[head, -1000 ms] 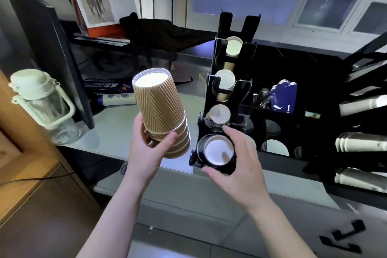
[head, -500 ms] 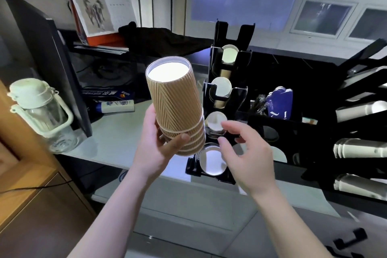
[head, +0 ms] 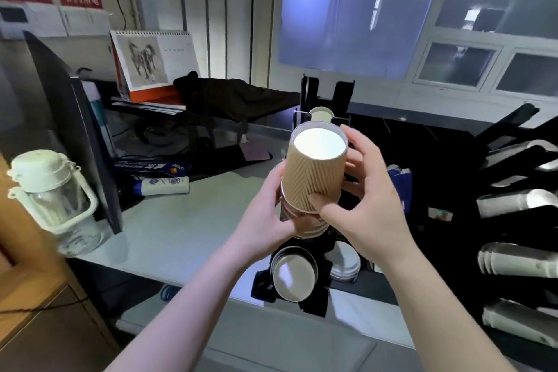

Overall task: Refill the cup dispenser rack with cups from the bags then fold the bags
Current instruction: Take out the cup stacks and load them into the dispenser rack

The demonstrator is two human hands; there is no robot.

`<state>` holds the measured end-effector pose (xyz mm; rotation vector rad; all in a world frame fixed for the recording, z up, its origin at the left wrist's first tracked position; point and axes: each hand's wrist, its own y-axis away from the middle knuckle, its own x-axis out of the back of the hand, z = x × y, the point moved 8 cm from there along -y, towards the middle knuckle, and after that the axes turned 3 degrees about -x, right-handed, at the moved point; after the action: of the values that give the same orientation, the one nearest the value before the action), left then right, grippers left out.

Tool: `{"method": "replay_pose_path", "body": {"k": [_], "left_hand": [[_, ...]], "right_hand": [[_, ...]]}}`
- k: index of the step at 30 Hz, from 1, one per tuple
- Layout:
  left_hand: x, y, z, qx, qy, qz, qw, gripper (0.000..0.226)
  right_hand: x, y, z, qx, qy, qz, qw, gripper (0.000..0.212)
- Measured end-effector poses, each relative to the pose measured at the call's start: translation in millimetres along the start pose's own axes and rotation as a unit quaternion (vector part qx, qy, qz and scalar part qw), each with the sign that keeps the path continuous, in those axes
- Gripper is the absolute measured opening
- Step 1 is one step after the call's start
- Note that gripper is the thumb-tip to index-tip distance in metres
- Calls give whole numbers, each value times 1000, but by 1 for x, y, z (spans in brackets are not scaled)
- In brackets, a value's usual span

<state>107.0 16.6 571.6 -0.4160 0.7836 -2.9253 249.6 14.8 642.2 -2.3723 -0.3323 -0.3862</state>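
Brown cup stack (head: 314, 178) hides black rack's (head: 311, 90) middle.

Grey counter (head: 181, 226) under bottle (head: 51, 199), rack (head: 311, 293)

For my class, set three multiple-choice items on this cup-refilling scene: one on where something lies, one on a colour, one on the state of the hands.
1. Where does the jar with the pale green lid stand?
A. at the far left of the counter
B. inside the black rack
C. on the calendar

2. What colour is the outside of the held cup stack?
A. blue
B. brown
C. red

3. How is the cup stack held?
A. by the left hand alone
B. by neither hand
C. by both hands

Answers:
1 A: the jar stands at the counter's left end.
2 B: the cup stack has ribbed brown sides.
3 C: the left hand holds its lower part and the right hand grips the top cup, in front of the rack.
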Motion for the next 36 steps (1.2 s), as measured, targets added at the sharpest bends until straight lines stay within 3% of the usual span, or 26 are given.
{"method": "replay_pose_path", "body": {"k": [7, 14, 21, 25, 27, 30, 36], "left_hand": [[3, -12, -3, 11, -55, 6, 998, 87], [25, 11, -26, 100, -51, 54, 992, 63], [31, 27, -31, 119, -74, 68, 988, 50], [32, 36, -31, 116, -85, 66, 987, 45], [32, 40, -31, 117, -90, 66, 987, 43], [33, 46, -31, 117, -96, 62, 987, 40], [31, 56, -24, 104, -136, 30, 985, 34]], "right_hand": [[3, -6, 19, 7, 21, 49, 999, 89], [-20, -2, 65, -77, 49, -8, 996, 81], [-37, 7, 105, -151, 136, -40, 978, 75], [-37, 10, 86, -79, 172, -19, 982, 81], [-43, 11, 76, -33, 191, -37, 980, 67], [-46, 14, 82, -52, 218, -40, 974, 41], [-47, 20, 84, -80, 213, -9, 974, 32]]}}
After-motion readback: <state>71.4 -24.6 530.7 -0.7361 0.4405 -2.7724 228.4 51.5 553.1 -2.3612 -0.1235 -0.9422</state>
